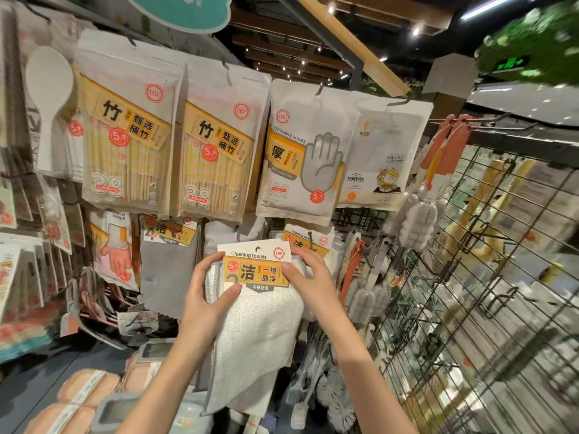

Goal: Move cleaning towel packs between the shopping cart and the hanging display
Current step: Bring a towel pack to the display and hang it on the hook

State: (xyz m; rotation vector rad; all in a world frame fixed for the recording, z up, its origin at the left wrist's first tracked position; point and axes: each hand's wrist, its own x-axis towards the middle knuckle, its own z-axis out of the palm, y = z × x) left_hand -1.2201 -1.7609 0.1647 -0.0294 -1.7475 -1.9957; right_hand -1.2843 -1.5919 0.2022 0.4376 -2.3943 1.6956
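Holding a towel pack up before the hanging display, both hands grip its card header. The left hand pinches the header's left edge, thumb on the front, fingers curled round the top corner. The right hand pinches the right edge the same way, thumb on the orange label. White cloth hangs below the header, between the forearms. Just behind the pack hang another towel pack on the right and a grey cloth pack on the left. Above them hang two chopstick packs and a glove pack. A wire grid stands to the right.
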